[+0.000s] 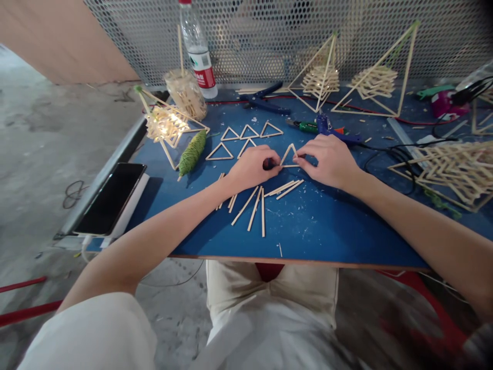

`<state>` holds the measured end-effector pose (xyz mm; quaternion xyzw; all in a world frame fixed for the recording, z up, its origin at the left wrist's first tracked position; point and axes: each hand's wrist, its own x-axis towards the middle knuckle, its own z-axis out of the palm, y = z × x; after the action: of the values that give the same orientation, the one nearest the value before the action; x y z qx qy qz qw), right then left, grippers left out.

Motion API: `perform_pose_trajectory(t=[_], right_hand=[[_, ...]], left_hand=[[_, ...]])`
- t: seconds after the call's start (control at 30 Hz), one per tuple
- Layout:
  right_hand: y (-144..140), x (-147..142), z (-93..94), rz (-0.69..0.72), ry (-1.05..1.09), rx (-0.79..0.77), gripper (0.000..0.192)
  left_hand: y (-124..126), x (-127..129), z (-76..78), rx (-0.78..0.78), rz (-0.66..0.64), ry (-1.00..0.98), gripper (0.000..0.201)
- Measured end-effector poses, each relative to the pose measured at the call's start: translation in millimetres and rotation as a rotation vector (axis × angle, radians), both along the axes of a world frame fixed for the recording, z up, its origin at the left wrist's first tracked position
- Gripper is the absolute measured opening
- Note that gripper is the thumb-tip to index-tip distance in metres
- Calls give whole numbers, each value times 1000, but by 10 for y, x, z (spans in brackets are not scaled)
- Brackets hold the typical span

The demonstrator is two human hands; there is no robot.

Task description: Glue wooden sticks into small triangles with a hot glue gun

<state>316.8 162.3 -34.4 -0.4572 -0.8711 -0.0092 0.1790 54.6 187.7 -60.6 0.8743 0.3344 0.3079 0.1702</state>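
Observation:
A small triangle of thin wooden sticks (290,166) lies between my two hands on the blue table. My left hand (256,165) pinches its lower left corner between thumb and fingertips. On its right side, my right hand (327,159) grips the slanting stick with thumb and forefinger. Several finished stick triangles (246,132) lie in two rows just beyond my left hand; one is partly covered by it. Loose wooden sticks (263,210) are fanned out on the near side of my hands, some partly hidden by my left forearm.
Behind my right hand lie a blue glue gun (339,134) and blue-handled pliers (265,100). Stick pyramids (319,82) stand along the mesh panel. At left are a phone (111,198), a roll of green string (192,153), a jar of sticks (187,95) and a bottle (201,67). Black cables run at right.

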Motion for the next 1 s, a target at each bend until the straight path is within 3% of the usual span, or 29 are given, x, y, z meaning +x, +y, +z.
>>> perform_pose_trajectory(t=[0.43,0.73,1.0], right_hand=[[54,122,52,26,-92,-45,34],[134,264,165,152,-52,-231,25],[125,253,185,144,-17,-303,29]], left_hand=[[14,-27,6,-12,46,-1,9],[53,-61,-25,-11,50,7,11],[69,-57,-11,-37,73,42,10]])
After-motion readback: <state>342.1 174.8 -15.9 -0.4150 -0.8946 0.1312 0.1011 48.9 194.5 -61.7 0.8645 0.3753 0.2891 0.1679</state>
